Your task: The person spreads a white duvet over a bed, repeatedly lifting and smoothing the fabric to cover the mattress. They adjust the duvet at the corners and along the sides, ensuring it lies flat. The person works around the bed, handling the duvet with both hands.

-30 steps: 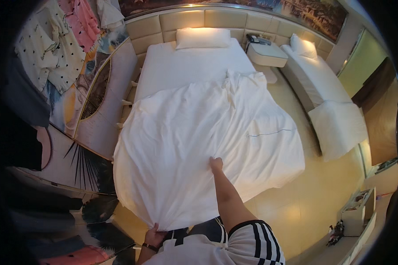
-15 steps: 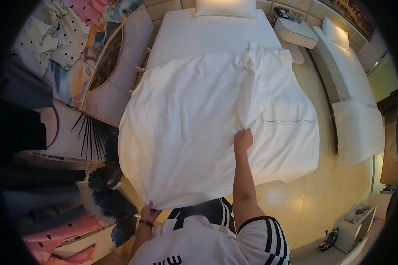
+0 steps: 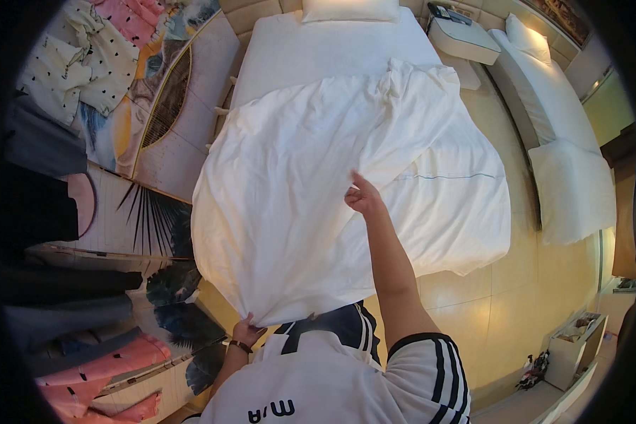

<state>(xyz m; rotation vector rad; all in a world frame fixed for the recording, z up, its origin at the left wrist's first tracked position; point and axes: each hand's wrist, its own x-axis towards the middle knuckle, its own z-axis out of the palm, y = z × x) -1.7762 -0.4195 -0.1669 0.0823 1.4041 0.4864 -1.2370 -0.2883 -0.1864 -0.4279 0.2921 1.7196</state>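
Observation:
A rumpled white duvet cover (image 3: 290, 184) lies over the lower part of the bed, with a thin blue line across its right side and a bunched fold toward its top right. At the near left corner my left hand (image 3: 245, 331) is closed on the cover's edge and pulls it into creases running outward. Over the middle of the cover hangs my right hand (image 3: 362, 196), its arm stretched forward. One finger points out while the others are partly curled, and nothing shows in the hand.
A white pillow (image 3: 350, 10) lies at the bed's head. Right of the bed stand a white bedside table (image 3: 465, 41) and a narrow second bed (image 3: 544, 106) with bedding draped over its end. Clothes (image 3: 46, 152) hang at the left. A small open cabinet (image 3: 576, 350) stands at lower right.
My right hand has let go of the cover's fold and moved up and left. The fold has sunk flatter. My left hand keeps its hold on the corner.

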